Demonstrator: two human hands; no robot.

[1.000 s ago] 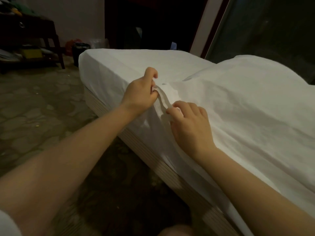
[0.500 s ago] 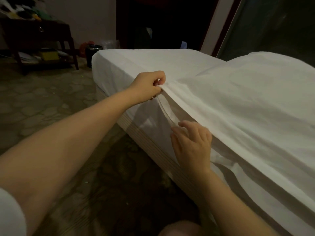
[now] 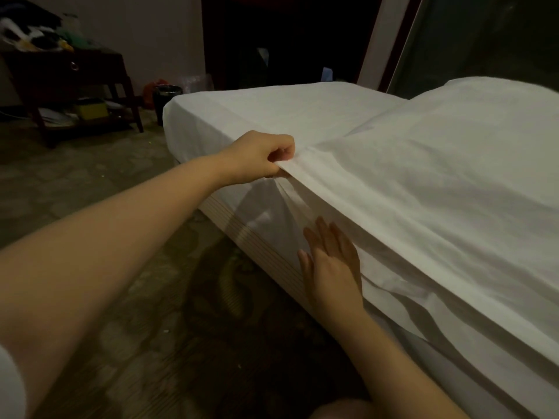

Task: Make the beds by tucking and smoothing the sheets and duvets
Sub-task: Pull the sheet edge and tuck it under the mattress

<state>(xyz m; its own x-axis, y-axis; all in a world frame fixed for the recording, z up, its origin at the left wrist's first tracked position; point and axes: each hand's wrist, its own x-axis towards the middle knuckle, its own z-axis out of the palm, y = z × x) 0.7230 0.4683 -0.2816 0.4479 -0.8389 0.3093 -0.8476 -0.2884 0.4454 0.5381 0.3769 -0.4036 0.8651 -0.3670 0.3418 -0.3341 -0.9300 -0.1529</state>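
A bed with a white fitted sheet runs from the centre to the right. A white duvet covers its nearer part. My left hand is clenched on the duvet's corner edge and holds it lifted off the bed's side. Below the raised edge, my right hand lies flat with fingers spread against the hanging sheet on the mattress side. The striped mattress base shows under the sheet.
A dark wooden table with clutter on it and on its lower shelf stands at the far left. A dark bin sits by the bed's far corner. Patterned floor lies to my left. A dark doorway is behind.
My left hand pulled the duvet edge up and outward, lifting it off the side. My right hand let go of the edge, dropped lower and flattened against the hanging sheet.
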